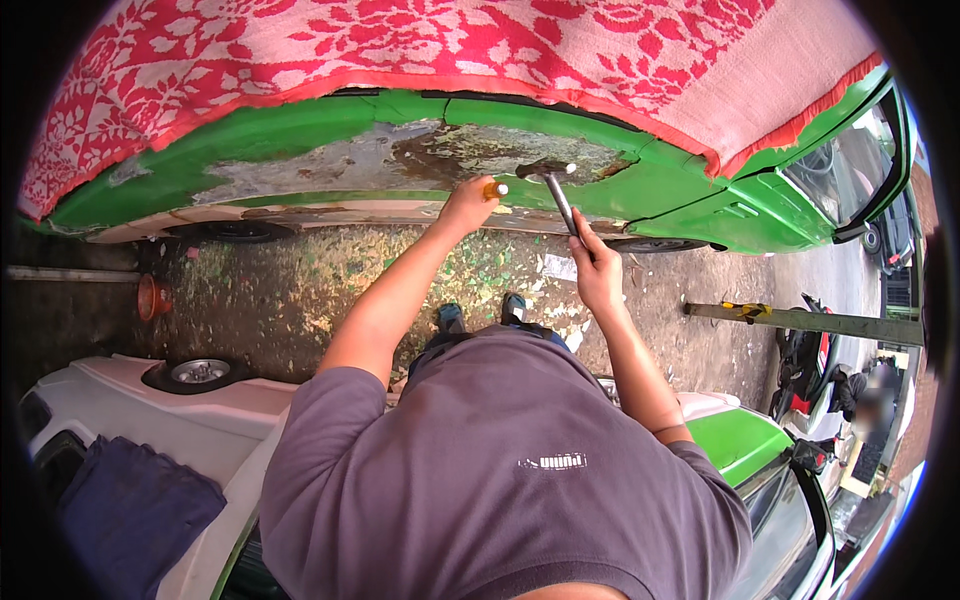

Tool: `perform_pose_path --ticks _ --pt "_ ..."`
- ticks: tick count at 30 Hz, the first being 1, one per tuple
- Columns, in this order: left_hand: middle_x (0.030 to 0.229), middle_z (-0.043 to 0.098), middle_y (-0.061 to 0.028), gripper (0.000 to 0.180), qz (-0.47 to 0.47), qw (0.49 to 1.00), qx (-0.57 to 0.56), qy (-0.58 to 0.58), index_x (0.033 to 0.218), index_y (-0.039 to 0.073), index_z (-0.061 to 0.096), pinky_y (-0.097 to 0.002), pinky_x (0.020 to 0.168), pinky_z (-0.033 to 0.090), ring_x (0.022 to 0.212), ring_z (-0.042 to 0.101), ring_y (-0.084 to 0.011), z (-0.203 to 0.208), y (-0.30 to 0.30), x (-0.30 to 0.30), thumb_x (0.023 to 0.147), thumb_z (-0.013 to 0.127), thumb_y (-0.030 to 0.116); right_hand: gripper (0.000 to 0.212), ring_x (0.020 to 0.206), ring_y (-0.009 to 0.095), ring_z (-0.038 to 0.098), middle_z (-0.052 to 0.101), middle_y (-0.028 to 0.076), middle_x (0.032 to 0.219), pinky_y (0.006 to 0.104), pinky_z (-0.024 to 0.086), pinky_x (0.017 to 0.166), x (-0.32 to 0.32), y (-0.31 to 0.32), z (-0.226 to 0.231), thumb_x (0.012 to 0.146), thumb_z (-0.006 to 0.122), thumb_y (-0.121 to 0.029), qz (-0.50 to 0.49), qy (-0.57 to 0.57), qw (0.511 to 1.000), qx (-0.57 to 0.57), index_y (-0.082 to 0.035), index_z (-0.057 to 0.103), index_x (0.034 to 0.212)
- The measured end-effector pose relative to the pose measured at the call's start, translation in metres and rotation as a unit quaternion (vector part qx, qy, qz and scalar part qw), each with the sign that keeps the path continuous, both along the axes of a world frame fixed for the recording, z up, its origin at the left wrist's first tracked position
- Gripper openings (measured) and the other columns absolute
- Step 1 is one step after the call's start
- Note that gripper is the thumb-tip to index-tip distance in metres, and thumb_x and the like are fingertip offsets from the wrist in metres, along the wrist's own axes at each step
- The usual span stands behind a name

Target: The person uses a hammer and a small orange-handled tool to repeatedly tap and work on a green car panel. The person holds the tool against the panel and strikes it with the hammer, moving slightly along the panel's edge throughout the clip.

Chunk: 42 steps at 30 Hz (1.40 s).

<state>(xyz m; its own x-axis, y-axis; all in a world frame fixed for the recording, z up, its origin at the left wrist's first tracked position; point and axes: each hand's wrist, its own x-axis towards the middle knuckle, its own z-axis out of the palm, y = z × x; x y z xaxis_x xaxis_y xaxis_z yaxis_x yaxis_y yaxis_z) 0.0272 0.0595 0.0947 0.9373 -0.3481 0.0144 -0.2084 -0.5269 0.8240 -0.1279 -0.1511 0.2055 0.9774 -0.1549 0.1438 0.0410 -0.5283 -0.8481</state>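
The left hand (464,208) is closed around an amber-handled tool (490,190); its working end is hidden. The right hand (597,270) grips a hammer (561,202) by the lower handle. The hammer head is forward of the right hand, just right of the amber-handled tool and apart from it. Both tools overlap the green car body (690,205) in view, near its bare, worn patch (340,163); contact cannot be determined. A red-and-pink cloth (400,45) covers the area above. White lettering (556,461), inverted in view, marks the grey shirt (470,420).
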Motion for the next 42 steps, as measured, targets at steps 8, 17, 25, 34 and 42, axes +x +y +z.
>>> perform_pose_path --ticks 8,17,25,34,42 --pt "0.114 0.055 -0.013 0.037 -0.066 0.996 0.066 -0.005 0.111 0.005 0.056 -0.0446 0.086 0.049 0.105 0.059 -0.0358 -0.012 -0.015 -0.059 0.076 0.068 0.008 0.044 0.102 0.01 0.057 0.066 0.01 0.116 0.0257 0.044 0.087 0.002 -0.02 -0.002 0.096 0.058 -0.01 -0.047 0.136 0.985 0.1 -0.014 0.053 0.14" --pt "0.11 0.058 -0.0117 0.035 -0.057 0.995 0.085 -0.004 0.108 0.005 0.057 -0.0437 0.085 0.05 0.102 0.06 -0.0348 -0.004 -0.003 -0.047 0.074 0.065 0.005 0.047 0.058 0.002 0.036 0.045 -0.007 0.07 0.0193 0.031 0.052 0.012 -0.018 0.01 0.097 0.057 -0.009 -0.038 0.131 0.98 0.146 -0.015 0.051 0.143" --pt "0.104 0.06 -0.0128 0.024 -0.069 0.991 0.115 -0.023 0.101 0.007 0.058 -0.0438 0.083 0.05 0.097 0.061 -0.0358 -0.006 -0.013 -0.031 0.08 0.061 0.017 0.046 0.06 0.003 0.037 0.047 -0.007 0.072 0.0199 0.032 0.053 0.014 -0.024 0.013 0.097 0.057 -0.009 -0.016 0.132 0.983 0.123 -0.016 0.053 0.142" --pt "0.088 0.065 -0.0201 0.02 0.031 0.999 0.023 0.011 0.091 0.003 0.058 -0.0458 0.071 0.048 0.085 0.062 -0.0401 0.008 -0.014 -0.008 0.086 0.06 0.023 0.042 0.09 0.009 0.062 0.071 0.017 0.111 0.0269 0.049 0.081 0.002 -0.016 0.029 0.096 0.059 -0.007 0.006 0.058 0.998 0.015 -0.011 0.056 0.138" --pt "0.086 0.065 -0.02 0.023 0.029 0.999 0.038 0.021 0.088 0.003 0.059 -0.0449 0.072 0.048 0.084 0.063 -0.0401 0.006 -0.017 -0.003 0.085 0.061 0.026 0.048 0.075 0.032 0.067 0.067 0.021 0.088 0.0384 0.052 0.067 -0.002 -0.007 0.006 0.093 0.06 -0.006 0.03 -0.009 0.998 -0.061 -0.022 0.056 0.138"
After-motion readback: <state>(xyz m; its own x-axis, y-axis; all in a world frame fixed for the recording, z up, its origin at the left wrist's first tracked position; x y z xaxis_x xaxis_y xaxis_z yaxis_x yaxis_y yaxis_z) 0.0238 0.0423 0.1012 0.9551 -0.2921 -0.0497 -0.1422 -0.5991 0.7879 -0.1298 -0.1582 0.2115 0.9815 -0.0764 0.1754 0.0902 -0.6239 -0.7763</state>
